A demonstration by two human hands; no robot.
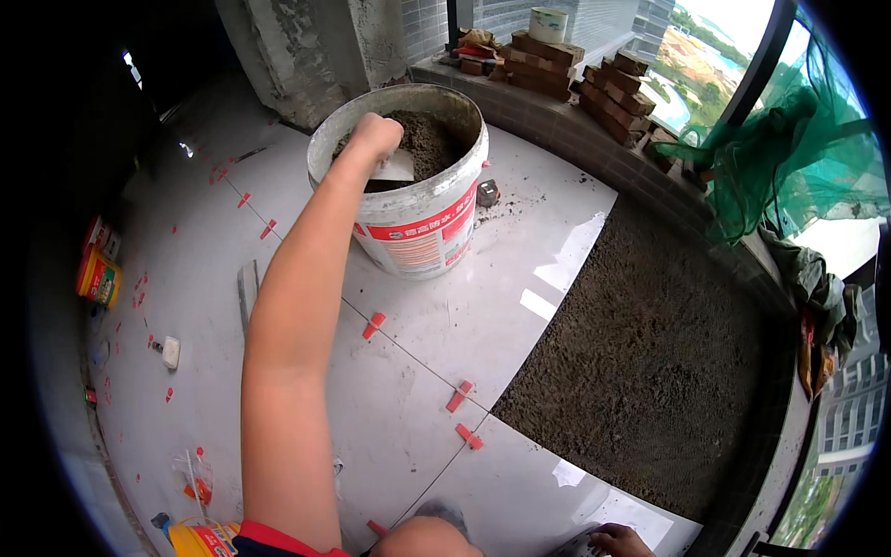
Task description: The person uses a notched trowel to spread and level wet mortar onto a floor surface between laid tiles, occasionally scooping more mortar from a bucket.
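Note:
My left arm reaches up to a white bucket (pixel 422 200) with a red label band. Inside its rim my left hand (pixel 376 137) is closed on a trowel whose pale flat blade (pixel 397 167) rests against the dark, crumbly mortar (pixel 427 139). The fingers hide the trowel's handle. At the bottom edge, right of my bent knee (pixel 427 538), shows my right hand (pixel 617 540), in shade and partly cut off. Its visible fingers are loosely apart, and I see nothing held in them.
Large grey floor tiles (pixel 408 408) carry red levelling wedges (pixel 459 396) along their joints. A dark mortar bed (pixel 640 362) lies to the right. A tape measure (pixel 487 193) sits beside the bucket. Bricks (pixel 543 60) and green netting (pixel 798 158) line the window ledge.

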